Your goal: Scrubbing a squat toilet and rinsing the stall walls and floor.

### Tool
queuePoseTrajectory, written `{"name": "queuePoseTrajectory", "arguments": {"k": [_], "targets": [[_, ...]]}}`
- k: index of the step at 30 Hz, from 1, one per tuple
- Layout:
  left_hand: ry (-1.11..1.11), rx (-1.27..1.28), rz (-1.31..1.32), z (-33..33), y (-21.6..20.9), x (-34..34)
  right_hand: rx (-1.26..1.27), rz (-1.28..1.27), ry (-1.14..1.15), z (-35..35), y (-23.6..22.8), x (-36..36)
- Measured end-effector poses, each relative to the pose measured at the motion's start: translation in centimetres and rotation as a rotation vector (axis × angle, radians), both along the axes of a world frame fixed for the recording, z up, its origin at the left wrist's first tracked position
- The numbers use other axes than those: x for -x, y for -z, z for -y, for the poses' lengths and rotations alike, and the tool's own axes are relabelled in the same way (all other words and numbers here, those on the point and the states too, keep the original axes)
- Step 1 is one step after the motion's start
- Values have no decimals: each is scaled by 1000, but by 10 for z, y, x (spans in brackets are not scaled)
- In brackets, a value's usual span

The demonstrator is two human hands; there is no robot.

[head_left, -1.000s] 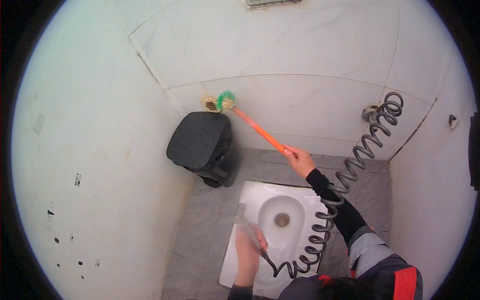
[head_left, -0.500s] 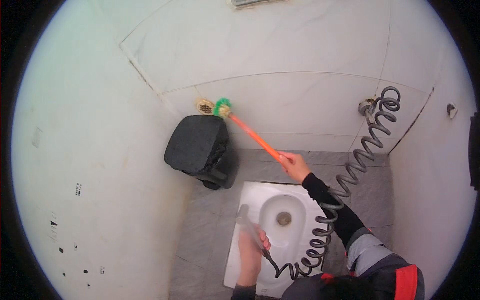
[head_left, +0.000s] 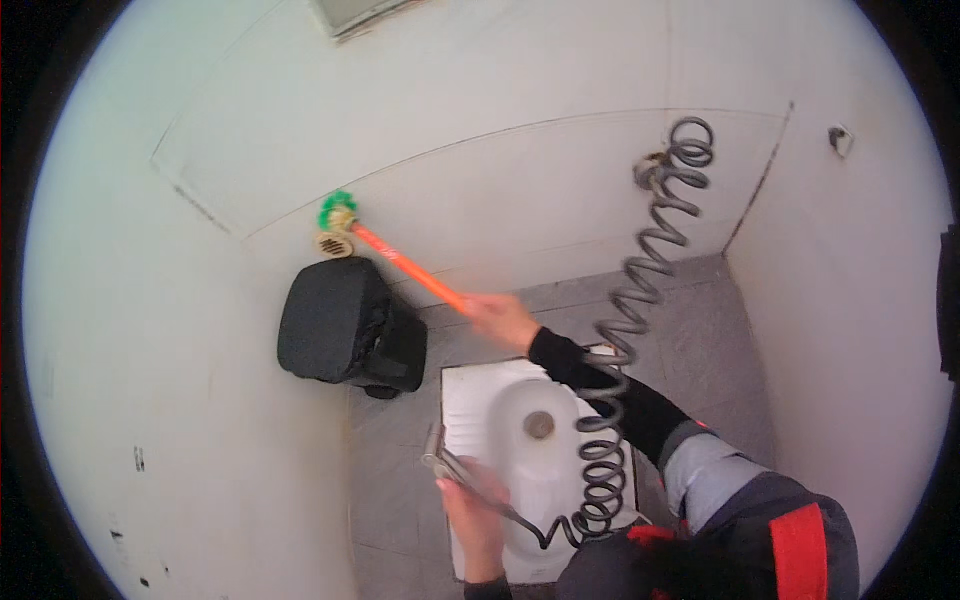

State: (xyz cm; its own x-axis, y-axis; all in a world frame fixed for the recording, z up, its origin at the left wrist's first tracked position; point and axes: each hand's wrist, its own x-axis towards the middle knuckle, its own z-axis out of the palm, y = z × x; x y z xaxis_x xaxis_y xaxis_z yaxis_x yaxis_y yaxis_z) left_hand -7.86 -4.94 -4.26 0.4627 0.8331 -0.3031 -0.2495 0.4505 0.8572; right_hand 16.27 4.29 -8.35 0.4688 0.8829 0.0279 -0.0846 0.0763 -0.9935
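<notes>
My right hand [head_left: 503, 320] is closed round the end of an orange-handled toilet brush [head_left: 415, 272], my arm stretched forward over the squat toilet [head_left: 462, 400]. The brush's green bristles [head_left: 338, 210] are against the wall, just above a small round yellowed vent grille [head_left: 334, 246]. Lower down, my left hand [head_left: 474, 515], somewhat blurred, grips a metal spray nozzle [head_left: 440, 462] over the left side of the toilet pan. From the nozzle a grey coiled hose [head_left: 642, 288] runs across in front of my right arm up to a wall fitting [head_left: 650, 170].
A black lidded bin [head_left: 325, 315] stands in the far left corner, below the grille. Pale walls [head_left: 480, 200] close in on the far side, left and right. The floor is grey tile [head_left: 690, 330]. A small fixture [head_left: 840, 141] sits on the right wall.
The whole view has shifted. The brush head has gone from the grille's right side to just above it. My left hand has turned the nozzle a little.
</notes>
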Motion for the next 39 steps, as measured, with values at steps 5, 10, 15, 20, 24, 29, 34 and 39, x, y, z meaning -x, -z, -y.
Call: {"name": "queuePoseTrajectory", "arguments": {"k": [5, 10, 15, 20, 24, 29, 34, 39], "targets": [[73, -47, 93, -4, -7, -9, 55, -94, 11, 74, 1, -18], [173, -119, 56, 5, 7, -27, 312, -96, 252, 235, 64, -69], [327, -87, 34, 16, 16, -55, 449, -129, 445, 313, 72, -84], [306, -152, 10, 23, 7, -89, 281, 857, 366, 262, 122, -131], [283, -179, -16, 13, 4, -101, 616, 744, 203, 211, 99, -118], [349, -378, -80, 0, -9, -108, 207, 296, 370, 292, 103, -108], [408, -279, -112, 22, -9, -115, 239, 436, 363, 295, 138, -137], [433, -262, -148, 19, -13, -113, 414, 499, 215, 181, 100, -114]]}}
